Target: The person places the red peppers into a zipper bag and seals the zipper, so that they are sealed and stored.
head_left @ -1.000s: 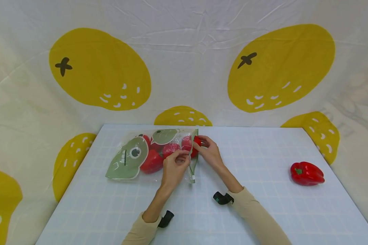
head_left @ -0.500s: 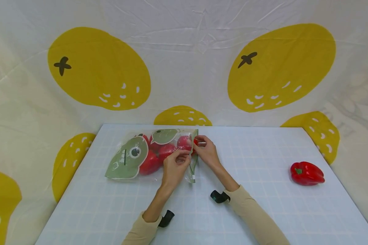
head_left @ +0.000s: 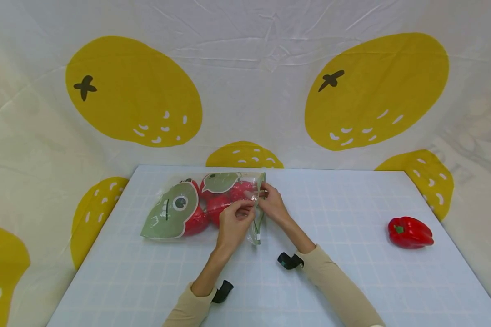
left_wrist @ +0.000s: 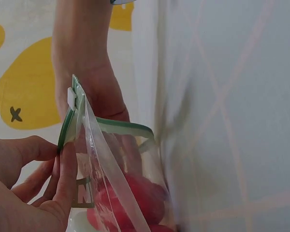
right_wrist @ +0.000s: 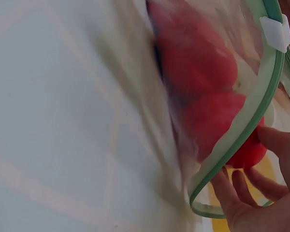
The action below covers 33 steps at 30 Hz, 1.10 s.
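A clear zip bag (head_left: 166, 217) with a green cartoon creature printed on it lies at the back of the table, mouth to the right. Several glossy red vegetables (head_left: 217, 209) fill it, partly hidden by the print. My left hand (head_left: 233, 226) pinches the green-edged rim between thumb and fingertips. Reaching into the mouth, my right hand (head_left: 274, 205) has thumb and fingers round a red bell pepper (right_wrist: 251, 151), just inside the green zip edge (right_wrist: 246, 133). A white slider (left_wrist: 71, 98) sits on that edge.
Another red bell pepper (head_left: 410, 232) with a green stem lies at the table's right side. The table (head_left: 331, 209) has a pale blue checked cover. A white curtain (head_left: 249, 91) printed with large yellow fruit hangs behind.
My right hand has moved left into the bag's mouth, pushing the red bell pepper deeper. The red vegetables inside have shifted left and downward. My left hand keeps its hold on the rim.
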Tool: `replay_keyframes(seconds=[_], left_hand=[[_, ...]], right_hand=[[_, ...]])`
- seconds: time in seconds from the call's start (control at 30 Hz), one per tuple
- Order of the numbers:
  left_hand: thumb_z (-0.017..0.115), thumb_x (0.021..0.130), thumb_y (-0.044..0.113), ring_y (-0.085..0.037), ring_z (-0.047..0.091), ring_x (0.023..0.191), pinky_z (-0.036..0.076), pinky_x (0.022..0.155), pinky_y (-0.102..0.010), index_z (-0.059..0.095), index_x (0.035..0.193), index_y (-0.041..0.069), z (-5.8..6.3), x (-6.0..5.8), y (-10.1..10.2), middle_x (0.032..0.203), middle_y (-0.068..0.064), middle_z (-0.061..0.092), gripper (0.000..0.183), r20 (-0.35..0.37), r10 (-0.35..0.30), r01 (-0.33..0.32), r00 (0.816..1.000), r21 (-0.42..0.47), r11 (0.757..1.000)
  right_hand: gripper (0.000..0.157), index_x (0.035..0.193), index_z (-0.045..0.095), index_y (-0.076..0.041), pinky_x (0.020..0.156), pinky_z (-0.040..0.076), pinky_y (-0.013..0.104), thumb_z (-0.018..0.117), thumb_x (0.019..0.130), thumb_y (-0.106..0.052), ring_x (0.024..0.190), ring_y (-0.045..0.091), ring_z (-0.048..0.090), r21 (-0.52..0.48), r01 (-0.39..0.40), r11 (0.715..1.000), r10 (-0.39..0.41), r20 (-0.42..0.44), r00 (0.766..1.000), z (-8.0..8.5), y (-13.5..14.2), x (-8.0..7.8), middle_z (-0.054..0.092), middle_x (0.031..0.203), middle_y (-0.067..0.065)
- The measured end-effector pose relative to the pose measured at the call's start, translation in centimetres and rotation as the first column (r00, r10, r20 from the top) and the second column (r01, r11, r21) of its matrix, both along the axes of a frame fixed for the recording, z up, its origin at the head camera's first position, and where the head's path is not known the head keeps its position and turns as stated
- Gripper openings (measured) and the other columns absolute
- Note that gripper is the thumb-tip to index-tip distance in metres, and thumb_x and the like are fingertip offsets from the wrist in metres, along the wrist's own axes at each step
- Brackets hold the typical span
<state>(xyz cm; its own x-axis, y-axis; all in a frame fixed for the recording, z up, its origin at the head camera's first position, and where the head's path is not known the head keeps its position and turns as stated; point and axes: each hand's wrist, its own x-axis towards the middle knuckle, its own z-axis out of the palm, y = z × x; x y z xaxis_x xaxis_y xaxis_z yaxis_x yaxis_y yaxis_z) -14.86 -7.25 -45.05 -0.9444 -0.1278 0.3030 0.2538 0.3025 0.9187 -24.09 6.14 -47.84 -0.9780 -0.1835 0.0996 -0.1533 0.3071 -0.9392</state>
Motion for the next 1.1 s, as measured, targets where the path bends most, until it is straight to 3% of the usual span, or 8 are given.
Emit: replay_keyframes(seconds=[0.4, 0.63, 0.9, 1.1], left_hand=[[0.076, 0.091, 0.004, -0.023, 0.071, 0.086, 0.062, 0.081, -0.031, 0.077, 0.109, 0.003, 0.2, 0.4, 0.0, 0.101, -0.009, 0.076, 0.018, 0.027, -0.009, 0.010, 1.000, -0.022, 1.000], [0.076, 0.091, 0.005, -0.022, 0.071, 0.085, 0.061, 0.080, -0.028, 0.077, 0.107, 0.004, 0.1, 0.4, 0.0, 0.099, -0.008, 0.075, 0.017, 0.026, -0.006, 0.006, 1.000, -0.026, 1.000], [0.074, 0.091, 0.005, -0.020, 0.071, 0.082, 0.062, 0.078, -0.031, 0.078, 0.104, 0.003, -0.1, 0.3, 0.1, 0.094, -0.008, 0.075, 0.013, 0.003, 0.000, 0.000, 1.000, -0.026, 1.000], [0.075, 0.091, 0.005, -0.021, 0.072, 0.082, 0.062, 0.079, -0.034, 0.078, 0.106, 0.004, -0.1, 0.3, 0.0, 0.096, -0.007, 0.076, 0.015, -0.003, 0.006, -0.006, 1.000, -0.041, 0.999]], right_hand=[[0.037, 0.122, 0.064, 0.008, 0.092, 0.055, 0.041, 0.069, 0.092, -0.013, 0.111, 0.039, 0.068, 0.003, -0.018, 1.000, 0.018, 0.039, 0.999, 0.1, -1.1, -0.3, 0.070, 0.117, 0.024], [0.032, 0.113, 0.066, 0.011, 0.091, 0.054, 0.042, 0.069, 0.092, -0.013, 0.101, 0.037, 0.067, 0.045, -0.002, 0.999, 0.002, 0.002, 1.000, -0.3, -1.5, -0.8, 0.071, 0.105, 0.025], [0.044, 0.113, 0.058, 0.019, 0.097, 0.051, 0.055, 0.070, 0.084, -0.011, 0.101, 0.047, 0.063, 0.075, -0.003, 0.997, 0.007, -0.055, 0.998, -0.2, -1.4, -0.6, 0.064, 0.106, 0.034], [0.037, 0.114, 0.064, 0.012, 0.090, 0.054, 0.043, 0.072, 0.087, -0.013, 0.099, 0.037, 0.065, 0.078, -0.033, 0.996, 0.036, -0.038, 0.999, -0.1, -1.2, -0.8, 0.070, 0.106, 0.026]])
